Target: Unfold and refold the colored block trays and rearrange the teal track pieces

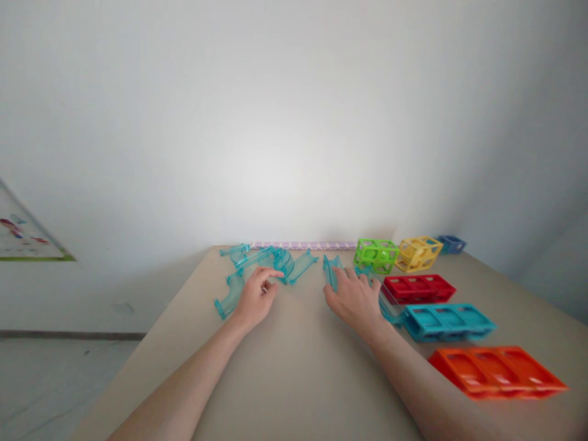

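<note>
The left hand (255, 300) is loosely curled, grasping nothing, its fingertips at the heap of clear teal track pieces (271, 260) just beyond it. The right hand (353, 300) lies flat and released, fingers on a straight track piece (331, 269), seemingly pinning it to the bench (294, 367). Coloured frames (448, 321) sit sorted to its right, within reach.

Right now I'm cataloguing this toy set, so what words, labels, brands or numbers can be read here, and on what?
No text can be read.
Poster on the left wall: coloured marks only, too blurred to read.
Orange tray, teal tray, red tray: no lettering visible.
</note>
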A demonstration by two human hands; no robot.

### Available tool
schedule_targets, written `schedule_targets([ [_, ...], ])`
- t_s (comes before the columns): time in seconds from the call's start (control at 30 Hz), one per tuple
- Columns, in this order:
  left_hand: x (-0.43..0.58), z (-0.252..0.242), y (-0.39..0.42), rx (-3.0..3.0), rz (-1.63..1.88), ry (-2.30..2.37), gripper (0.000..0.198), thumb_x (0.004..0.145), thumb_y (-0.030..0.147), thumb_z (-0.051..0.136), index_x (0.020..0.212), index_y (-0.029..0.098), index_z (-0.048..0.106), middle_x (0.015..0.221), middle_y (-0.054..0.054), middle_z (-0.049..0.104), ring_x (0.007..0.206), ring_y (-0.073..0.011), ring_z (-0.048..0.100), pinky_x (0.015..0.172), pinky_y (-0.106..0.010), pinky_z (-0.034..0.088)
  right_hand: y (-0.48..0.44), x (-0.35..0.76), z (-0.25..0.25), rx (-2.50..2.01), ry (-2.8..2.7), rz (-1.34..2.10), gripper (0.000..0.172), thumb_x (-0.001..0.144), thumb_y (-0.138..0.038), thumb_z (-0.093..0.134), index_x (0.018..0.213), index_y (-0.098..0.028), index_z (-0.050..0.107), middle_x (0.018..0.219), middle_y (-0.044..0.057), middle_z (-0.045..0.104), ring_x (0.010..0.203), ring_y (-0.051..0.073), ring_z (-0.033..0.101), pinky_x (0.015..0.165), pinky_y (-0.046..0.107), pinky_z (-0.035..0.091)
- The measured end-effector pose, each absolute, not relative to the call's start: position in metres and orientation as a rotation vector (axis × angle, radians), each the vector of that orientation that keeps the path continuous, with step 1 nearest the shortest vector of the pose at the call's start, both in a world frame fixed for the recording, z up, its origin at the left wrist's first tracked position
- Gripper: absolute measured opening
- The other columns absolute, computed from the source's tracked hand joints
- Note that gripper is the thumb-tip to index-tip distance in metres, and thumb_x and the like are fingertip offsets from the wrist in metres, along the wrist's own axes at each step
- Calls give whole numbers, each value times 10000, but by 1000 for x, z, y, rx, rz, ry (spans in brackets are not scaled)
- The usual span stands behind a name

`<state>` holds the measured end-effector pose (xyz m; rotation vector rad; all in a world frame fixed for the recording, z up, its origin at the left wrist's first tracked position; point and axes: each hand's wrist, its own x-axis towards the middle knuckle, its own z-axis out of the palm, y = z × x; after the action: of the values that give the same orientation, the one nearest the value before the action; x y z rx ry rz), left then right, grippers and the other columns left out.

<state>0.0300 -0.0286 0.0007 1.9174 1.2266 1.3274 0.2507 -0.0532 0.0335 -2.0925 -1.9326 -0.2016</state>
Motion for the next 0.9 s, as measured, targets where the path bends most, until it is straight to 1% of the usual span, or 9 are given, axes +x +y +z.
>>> schedule_targets([
  [0.1, 31, 4, -30, 1945, 1310, 1237, 286, 795, 114, 507, 1004, 205, 681, 1042, -51, 565, 632, -85, 525, 610, -227, 448, -54, 250, 37, -2109, -1916, -233, 430, 863, -374, 424, 1208, -168, 579, 1144, 152, 609, 1036, 351, 542, 936, 547, 285],
  [0.23, 28, 5, -28, 1980, 1366, 1332, 264, 785, 100, 504, 960, 193, 678, 1006, -47, 574, 633, -89, 539, 591, -220, 438, -62, 241, 43, -1953, -1863, -347, 392, 887, -389, 443, 1143, -146, 614, 1260, 175, 539, 1133, 359, 492, 1002, 549, 261],
  [0.37, 23, -1, -21, 1940, 1471, 1494, 278, 758, 61, 508, 969, 177, 647, 956, -37, 613, 593, -86, 536, 620, -231, 453, -68, 217, 36, -1501, -2064, -102, 411, 927, -267, 379, 1313, -160, 471, 1411, 150, 417, 1137, 248, 538, 938, 366, 421],
  [0.47, 22, -7, -17, 1925, 1436, 1542, 352, 762, 36, 485, 1059, 179, 610, 965, -38, 644, 616, -100, 560, 654, -245, 480, -61, 198, 21, -1362, -2181, 84, 538, 907, -237, 414, 1432, -172, 316, 1539, 158, 222, 1141, 254, 556, 928, 367, 452],
  [0.5, 22, -8, -16, 1941, 1405, 1538, 378, 762, 27, 478, 1085, 183, 600, 991, -42, 648, 637, -106, 573, 671, -252, 489, -57, 193, 16, -1340, -2218, 122, 577, 894, -220, 431, 1449, -169, 284, 1548, 159, 206, 1182, 269, 531, 958, 386, 437],
  [0.57, 23, -9, -16, 1992, 1342, 1507, 422, 760, 13, 470, 1121, 195, 588, 1069, -48, 646, 686, -116, 593, 715, -268, 501, -50, 190, 7, -1309, -2258, 188, 624, 862, -184, 462, 1454, -136, 270, 1515, 174, 281, 1266, 283, 457, 1021, 408, 391],
  [0.63, 24, -9, -16, 2026, 1298, 1489, 457, 756, 6, 466, 1153, 205, 576, 1114, -50, 639, 722, -124, 603, 753, -280, 506, -45, 190, 3, -1278, -2242, 247, 614, 836, -162, 481, 1423, -96, 314, 1424, 190, 401, 1280, 272, 438, 1050, 400, 369],
  [0.73, 25, -9, -16, 2017, 1259, 1512, 471, 753, 9, 462, 1175, 188, 568, 1084, -60, 636, 721, -132, 598, 780, -297, 507, -44, 193, 2, -1174, -2181, 312, 522, 834, -157, 478, 1349, -107, 410, 1288, 173, 506, 1189, 241, 513, 1022, 374, 410],
  [0.9, 24, -10, -15, 2025, 1171, 1537, 491, 738, 4, 458, 1188, 157, 581, 1020, -67, 640, 662, -126, 571, 769, -307, 503, -46, 193, 5, -1025, -2075, 294, 335, 871, -194, 491, 1197, -142, 545, 1126, 139, 598, 1026, 231, 597, 933, 372, 477],
])
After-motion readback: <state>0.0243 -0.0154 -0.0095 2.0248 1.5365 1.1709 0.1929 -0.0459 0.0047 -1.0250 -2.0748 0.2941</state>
